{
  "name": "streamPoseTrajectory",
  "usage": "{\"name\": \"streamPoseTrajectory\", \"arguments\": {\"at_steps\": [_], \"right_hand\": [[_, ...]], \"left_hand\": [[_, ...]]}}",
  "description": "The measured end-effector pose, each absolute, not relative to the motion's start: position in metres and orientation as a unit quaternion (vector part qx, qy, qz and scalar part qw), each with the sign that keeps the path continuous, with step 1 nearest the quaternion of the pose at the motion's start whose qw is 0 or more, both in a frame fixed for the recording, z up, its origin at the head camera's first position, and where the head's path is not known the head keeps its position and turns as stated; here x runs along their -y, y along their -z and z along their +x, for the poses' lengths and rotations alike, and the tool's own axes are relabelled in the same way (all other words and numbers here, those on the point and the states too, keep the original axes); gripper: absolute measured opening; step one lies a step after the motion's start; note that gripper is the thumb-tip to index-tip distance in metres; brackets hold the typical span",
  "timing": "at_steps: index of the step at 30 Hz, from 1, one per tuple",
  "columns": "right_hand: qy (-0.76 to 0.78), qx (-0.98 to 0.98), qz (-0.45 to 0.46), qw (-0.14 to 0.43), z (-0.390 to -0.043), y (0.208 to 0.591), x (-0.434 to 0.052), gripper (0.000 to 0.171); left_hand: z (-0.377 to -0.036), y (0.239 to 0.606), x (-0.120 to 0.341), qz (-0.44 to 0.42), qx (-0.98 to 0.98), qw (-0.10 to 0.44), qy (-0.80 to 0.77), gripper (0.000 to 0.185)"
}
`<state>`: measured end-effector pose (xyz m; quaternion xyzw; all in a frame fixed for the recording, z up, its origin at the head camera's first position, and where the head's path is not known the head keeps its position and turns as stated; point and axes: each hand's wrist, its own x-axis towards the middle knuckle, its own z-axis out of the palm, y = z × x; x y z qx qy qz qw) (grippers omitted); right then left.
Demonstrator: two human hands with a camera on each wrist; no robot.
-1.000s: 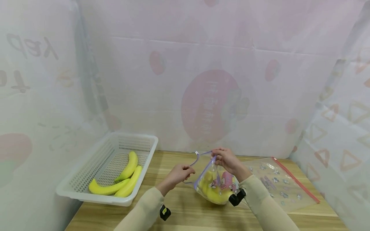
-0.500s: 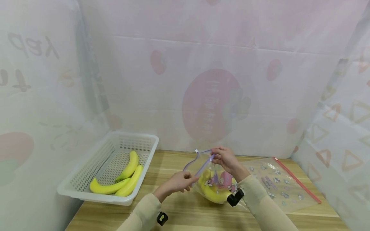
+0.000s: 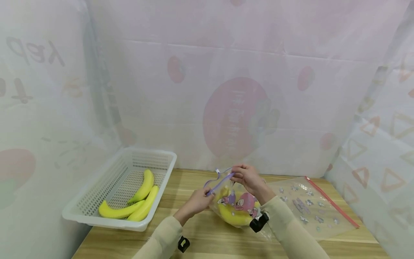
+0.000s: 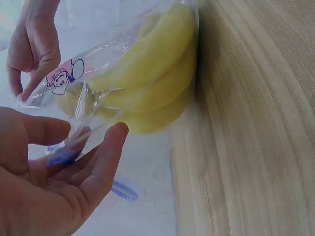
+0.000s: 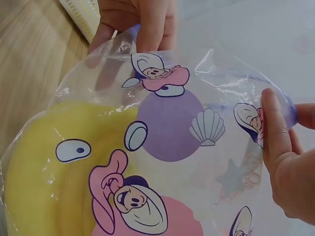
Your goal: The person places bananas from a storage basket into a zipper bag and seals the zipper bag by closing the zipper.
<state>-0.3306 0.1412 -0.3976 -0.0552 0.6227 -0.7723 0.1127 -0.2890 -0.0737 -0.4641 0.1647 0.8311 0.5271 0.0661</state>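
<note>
A clear zip bag (image 3: 228, 205) with a purple zip strip and pink cartoon prints stands in front of me on the table, its mouth partly apart. Inside lie several yellow bananas (image 4: 147, 81), seen through the film. My left hand (image 3: 198, 200) pinches the near left part of the purple-edged mouth. At the far corner of that mouth, my right hand (image 3: 248, 177) holds the edge between thumb and fingers. The right wrist view shows the right hand's fingers (image 5: 275, 128) on the purple rim, with the left hand (image 5: 147, 24) gripping the rim across from it.
On the left stands a white perforated basket (image 3: 168, 169) with 3 bananas (image 3: 145, 187) in it. A flat clear bag (image 3: 318, 210) with a red zip strip lies on the wooden table (image 3: 207, 241) at right. Printed sheets (image 3: 194, 118) hang at the back and sides.
My left hand has come to the bag's mouth and taken hold of its near edge. The right hand has shifted slightly left, still holding the rim, and the mouth has narrowed.
</note>
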Motion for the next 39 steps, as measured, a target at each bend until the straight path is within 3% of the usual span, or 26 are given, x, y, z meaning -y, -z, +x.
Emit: {"name": "streamPoseTrajectory", "arguments": {"at_steps": [11, 21, 25, 31, 39], "right_hand": [[0.768, -0.621, -0.097, 0.118, -0.328, 0.389, -0.134, 0.03], [0.768, -0.622, -0.096, 0.121, -0.339, 0.4, -0.144, 0.01], [0.737, -0.665, -0.078, 0.089, -0.35, 0.411, -0.148, 0.019], [0.585, -0.808, -0.069, -0.014, -0.366, 0.43, -0.155, 0.033], [0.503, -0.854, -0.125, 0.047, -0.38, 0.439, -0.156, 0.05]], "left_hand": [[-0.301, 0.456, 0.084, 0.148, -0.799, 0.033, -0.582, 0.023], [-0.313, 0.444, 0.091, 0.183, -0.841, -0.039, -0.507, 0.028], [-0.317, 0.444, 0.093, 0.199, -0.849, -0.065, -0.485, 0.03], [-0.317, 0.441, 0.095, 0.211, -0.858, -0.093, -0.459, 0.028], [-0.317, 0.436, 0.095, 0.237, -0.854, -0.106, -0.451, 0.03]]}}
